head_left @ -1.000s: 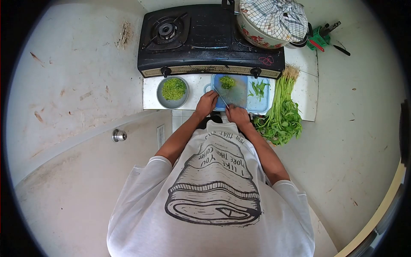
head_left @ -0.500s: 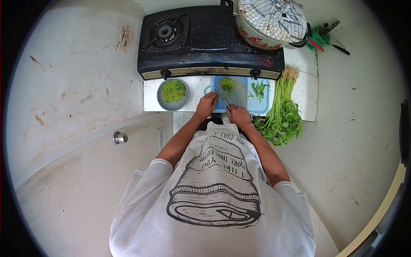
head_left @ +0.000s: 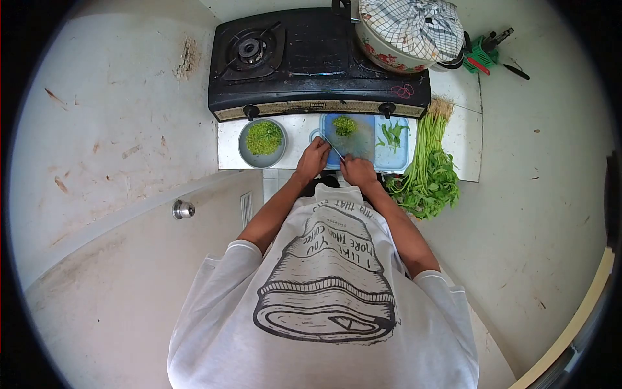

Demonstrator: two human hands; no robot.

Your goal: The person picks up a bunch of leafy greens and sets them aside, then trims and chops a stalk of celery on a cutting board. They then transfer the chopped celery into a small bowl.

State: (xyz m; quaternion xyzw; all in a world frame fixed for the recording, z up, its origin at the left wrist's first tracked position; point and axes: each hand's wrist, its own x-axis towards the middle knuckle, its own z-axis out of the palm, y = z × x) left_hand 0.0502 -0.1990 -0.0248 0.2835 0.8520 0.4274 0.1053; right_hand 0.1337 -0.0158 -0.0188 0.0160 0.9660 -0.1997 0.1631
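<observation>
My right hand point(head_left: 358, 170) is wrapped round the handle of a knife point(head_left: 334, 148), at the front edge of a blue cutting board point(head_left: 367, 162). The blade slants up and left across the board toward the fingers of my left hand point(head_left: 314, 157). Those fingers are bent together at the board's left edge, close to the blade; whatever they hold is too small to make out. Beyond the blade lies a small heap of chopped green stems point(head_left: 344, 126). Several loose leaves point(head_left: 392, 135) rest on the board's right side.
Left of the board stands a grey bowl point(head_left: 243, 153) of chopped greens point(head_left: 264, 138). A bunch of leafy stalks point(head_left: 427, 159) lies at the right, leaves over the counter edge. Behind is a black gas stove point(head_left: 317, 71) with a cloth-covered pot point(head_left: 395, 59). A green basket point(head_left: 478, 57) holds utensils.
My right hand has shifted slightly left with the knife, and the blade has moved a little toward my left hand. My left hand stays nearly where it was.
</observation>
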